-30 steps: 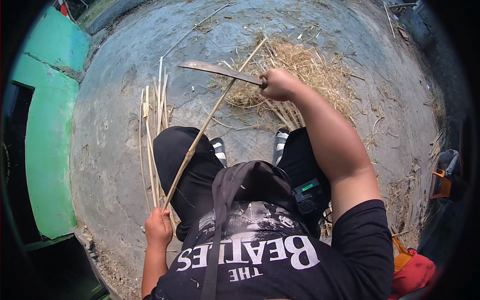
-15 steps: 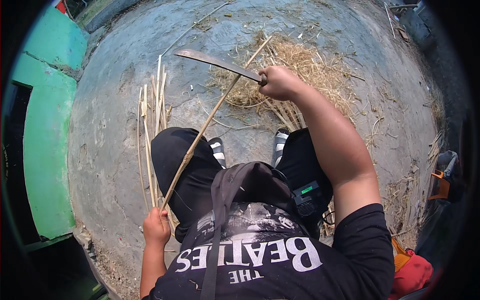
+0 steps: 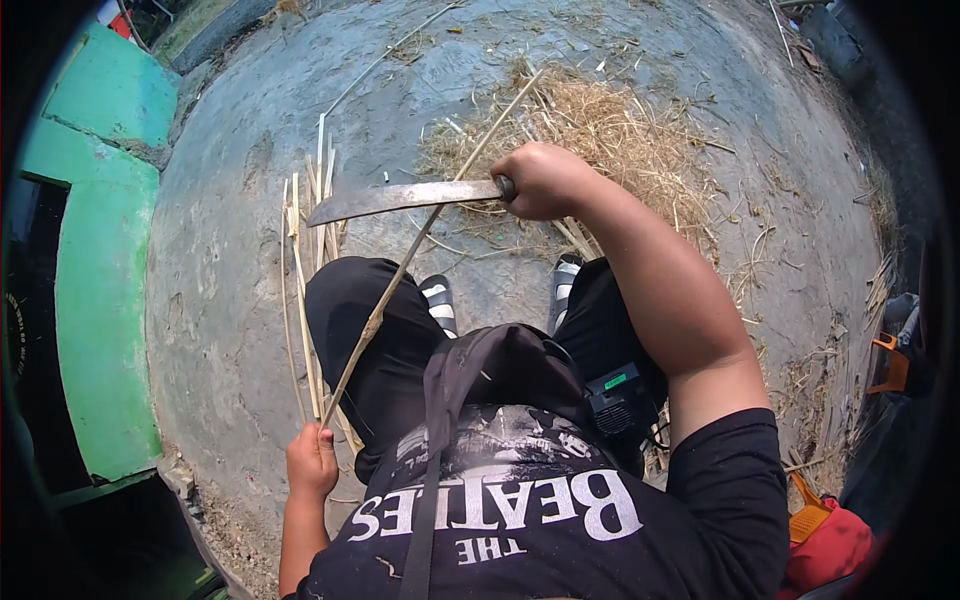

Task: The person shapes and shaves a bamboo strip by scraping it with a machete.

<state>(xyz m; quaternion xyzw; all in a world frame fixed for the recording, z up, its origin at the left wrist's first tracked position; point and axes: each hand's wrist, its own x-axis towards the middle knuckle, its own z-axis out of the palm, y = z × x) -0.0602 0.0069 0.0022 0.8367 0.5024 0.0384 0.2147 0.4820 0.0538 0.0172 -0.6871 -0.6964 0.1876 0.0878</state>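
Note:
My right hand is closed round the handle of a machete, whose long blade points left. The blade lies across a thin bamboo strip, seemingly against it. Low on the left, my left hand grips the near end of that strip. From there the strip slants up over my left thigh, with a knobby node partway along, and its far end reaches over the shavings. More pale bamboo strips lie on the ground beside my left leg, near my left hand.
A heap of curly shavings covers the concrete ground ahead of my feet. A green wall stands at the left. A black device rests by my right thigh. A red and orange bundle sits at the lower right.
The machete has come nearer to me along the strip, and its blade has swung from a slant to almost level. My left hand still holds the strip's end.

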